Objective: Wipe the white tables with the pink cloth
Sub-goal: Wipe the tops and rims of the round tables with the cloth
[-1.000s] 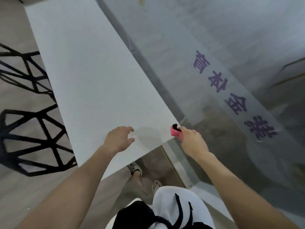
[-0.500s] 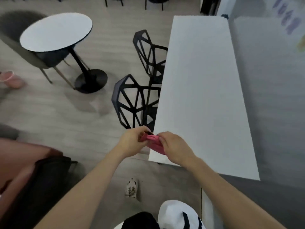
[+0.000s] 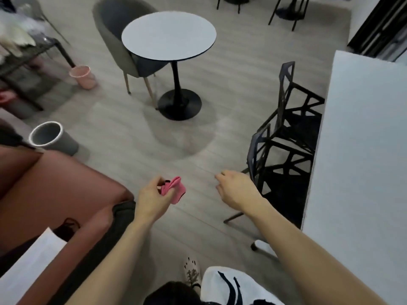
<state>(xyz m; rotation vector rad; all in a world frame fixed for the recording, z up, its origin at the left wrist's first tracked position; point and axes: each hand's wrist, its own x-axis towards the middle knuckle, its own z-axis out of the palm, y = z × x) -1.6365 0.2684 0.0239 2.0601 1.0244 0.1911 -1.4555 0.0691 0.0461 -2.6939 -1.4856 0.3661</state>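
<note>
My left hand (image 3: 152, 197) grips the folded pink cloth (image 3: 174, 190) in the air over the floor. My right hand (image 3: 236, 188) hangs beside it with relaxed fingers and holds nothing. A round white table (image 3: 168, 36) on a black pedestal stands ahead across the floor. The long white table (image 3: 361, 150) runs along the right edge of the view, to the right of my right arm.
Two black wire-frame chairs (image 3: 286, 137) are tucked against the long table. A grey armchair (image 3: 123, 25) sits behind the round table. A pink bin (image 3: 82, 77) and a grey bin (image 3: 49, 137) stand on the floor at left. A reddish-brown sofa (image 3: 50, 194) fills the lower left.
The view has swung left from the long table to the room. The cloth passed from my right hand to my left hand, and my right hand has let go and moved apart.
</note>
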